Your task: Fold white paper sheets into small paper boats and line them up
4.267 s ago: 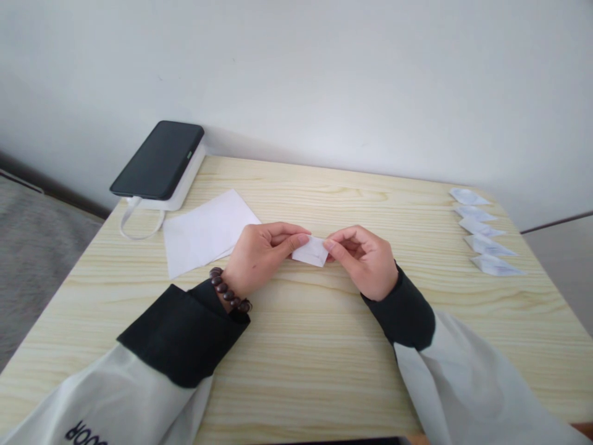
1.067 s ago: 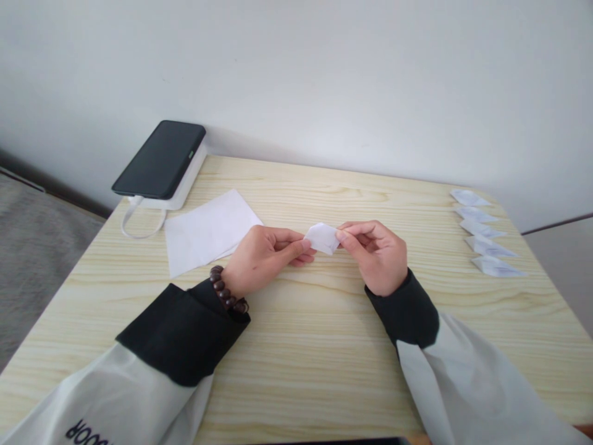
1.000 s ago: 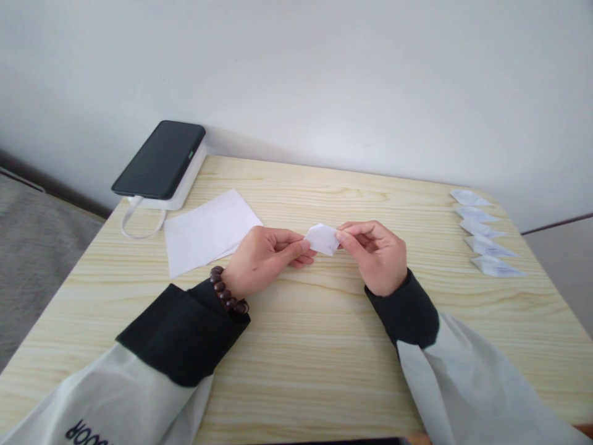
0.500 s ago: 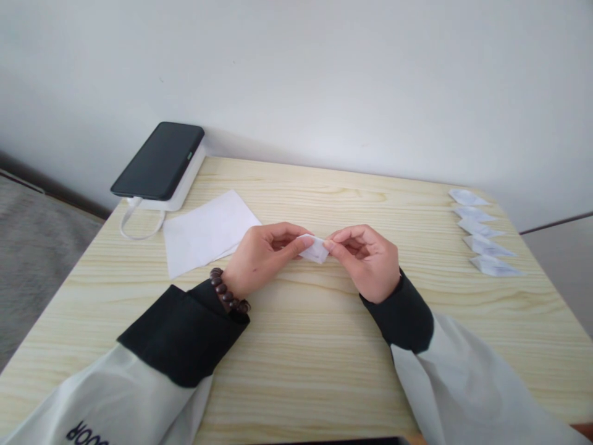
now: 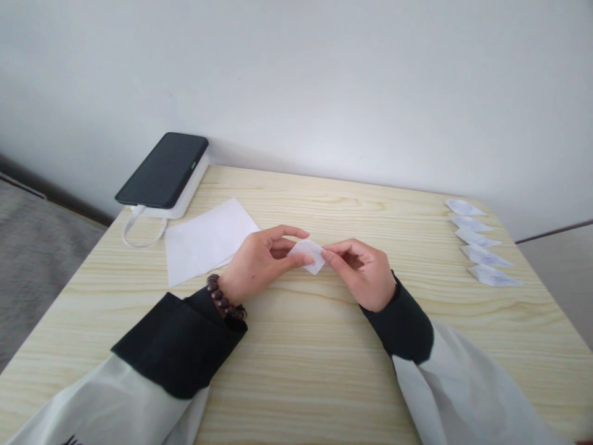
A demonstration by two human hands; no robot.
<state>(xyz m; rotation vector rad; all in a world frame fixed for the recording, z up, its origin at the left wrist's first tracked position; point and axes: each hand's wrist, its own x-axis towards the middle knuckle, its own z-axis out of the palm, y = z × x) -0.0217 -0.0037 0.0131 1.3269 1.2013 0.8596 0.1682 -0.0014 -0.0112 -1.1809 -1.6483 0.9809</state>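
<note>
Left hand (image 5: 259, 264) and right hand (image 5: 365, 277) both pinch small folded paper (image 5: 307, 254) by thumb and fingertips over table (image 5: 301, 364) centre, looks mid-fold; five folded pieces (image 5: 477, 250) lined up far right, flat sheets (image 5: 206, 240) unfolded left.

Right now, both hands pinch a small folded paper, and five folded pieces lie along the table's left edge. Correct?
No: the head view shows the five folded pieces along the table's right edge. Left hand and right hand do pinch the small folded paper.

Front: bare surface (image 5: 301, 371), free for my fingers (image 5: 290, 231).
My left: paper sheet (image 5: 206, 240), phone (image 5: 162, 170).
My right: folded pieces (image 5: 482, 253) in a row.
</note>
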